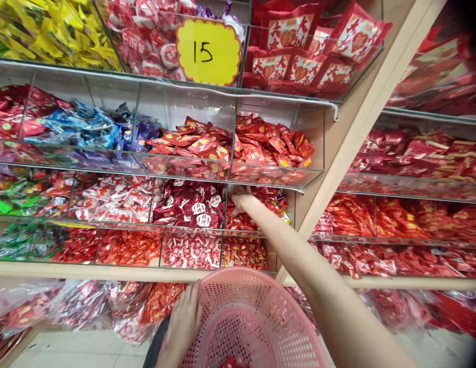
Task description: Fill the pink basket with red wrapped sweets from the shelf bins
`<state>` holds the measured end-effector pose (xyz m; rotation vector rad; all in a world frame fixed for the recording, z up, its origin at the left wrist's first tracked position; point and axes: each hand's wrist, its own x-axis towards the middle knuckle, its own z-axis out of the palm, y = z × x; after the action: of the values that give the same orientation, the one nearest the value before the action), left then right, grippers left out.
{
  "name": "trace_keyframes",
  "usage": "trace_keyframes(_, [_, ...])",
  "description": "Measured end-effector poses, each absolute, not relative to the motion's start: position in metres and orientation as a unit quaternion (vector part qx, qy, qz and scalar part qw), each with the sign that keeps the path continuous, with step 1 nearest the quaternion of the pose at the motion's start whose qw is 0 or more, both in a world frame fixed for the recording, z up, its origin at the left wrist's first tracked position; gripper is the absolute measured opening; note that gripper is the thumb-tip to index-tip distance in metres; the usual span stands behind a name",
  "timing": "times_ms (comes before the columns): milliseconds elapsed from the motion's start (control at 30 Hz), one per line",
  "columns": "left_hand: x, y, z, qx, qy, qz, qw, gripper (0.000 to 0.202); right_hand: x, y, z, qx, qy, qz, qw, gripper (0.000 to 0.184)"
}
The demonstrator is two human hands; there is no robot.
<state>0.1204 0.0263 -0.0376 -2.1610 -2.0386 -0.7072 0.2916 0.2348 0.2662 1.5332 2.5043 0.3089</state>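
My left hand [183,321] grips the rim of a pink plastic basket [256,317] held low in front of me; something red lies at its bottom. My right hand [241,201] reaches up into a clear bin of small red wrapped candies [274,199] on the third shelf row. Its fingers are curled down among the candies, and what they close on is hidden. A bin of dark red candies with white labels [191,204] sits just left of that hand.
Clear acrylic bins of wrapped candies fill several shelf rows: yellow [49,30], blue [92,128], green [11,199], red. A yellow price tag reading 15 [208,51] hangs on the top row. A slanted wooden post [356,122] divides off more red candy bins at right.
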Motion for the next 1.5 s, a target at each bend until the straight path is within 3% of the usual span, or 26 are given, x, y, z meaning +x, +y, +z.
trace_keyframes(200, [0.121, 0.026, -0.035, -0.708, -0.67, -0.22, 0.047, 0.046, 0.296, 0.236, 0.267, 0.494, 0.858, 0.104, 0.092, 0.066])
trace_keyframes(433, [0.122, 0.027, -0.034, -0.706, -0.672, -0.219, 0.053, 0.046, 0.31, 0.24, 0.262, 0.461, 0.881, 0.099, 0.031, 0.056])
trace_keyframes(833, [0.12, 0.028, -0.043, -0.707, -0.67, -0.222, 0.052, 0.048, 0.32, 0.255, 0.256, 0.456, 0.887, 0.048, -0.057, 0.067])
trace_keyframes(1133, [0.118, 0.028, -0.046, -0.707, -0.665, -0.235, 0.052, 0.05, 0.323, 0.257, 0.257, 0.45, 0.89, 0.014, -0.069, 0.067])
trace_keyframes(1500, [0.118, 0.028, -0.045, -0.704, -0.66, -0.255, 0.059, 0.05, 0.315, 0.259, 0.263, 0.442, 0.897, 0.003, 0.006, 0.077])
